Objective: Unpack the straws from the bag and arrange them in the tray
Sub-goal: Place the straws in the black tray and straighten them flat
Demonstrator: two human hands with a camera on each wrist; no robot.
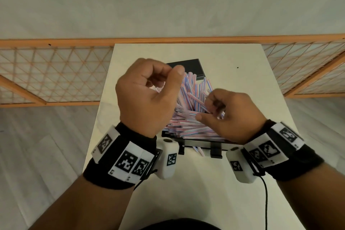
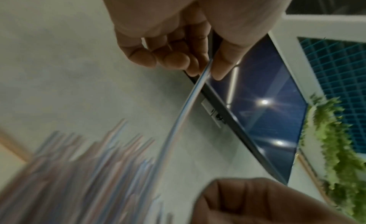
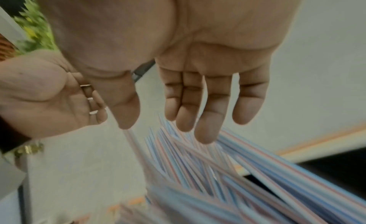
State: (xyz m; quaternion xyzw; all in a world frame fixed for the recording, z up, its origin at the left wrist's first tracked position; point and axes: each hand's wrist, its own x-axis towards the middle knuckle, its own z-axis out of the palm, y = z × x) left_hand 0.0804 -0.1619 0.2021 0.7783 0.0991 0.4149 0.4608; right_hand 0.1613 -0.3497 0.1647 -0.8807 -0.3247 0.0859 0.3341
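Observation:
A heap of thin red, white and blue striped straws [image 1: 188, 115] lies fanned out over a black tray [image 1: 205, 141] near the table's front. My left hand [image 1: 175, 73] is raised above the heap's left side. In the left wrist view my left hand [image 2: 208, 67] pinches a single straw [image 2: 184, 111] between thumb and forefinger, and the straw curves down toward the heap [image 2: 79, 172]. My right hand [image 1: 209, 106] hovers over the heap's right side. The right wrist view shows my right hand [image 3: 158, 122] with fingers [image 3: 210, 117] hanging fairly straight over the straws [image 3: 217, 164], holding nothing. No bag shows.
A flat black box [image 1: 188, 67] lies on the white table [image 1: 242, 80] behind the heap. Orange lattice screens [image 1: 56, 73] stand left and right. A black cable [image 1: 266, 201] trails off the right wrist. A dark screen [image 2: 267, 102] and green foliage [image 2: 336, 149] are beyond.

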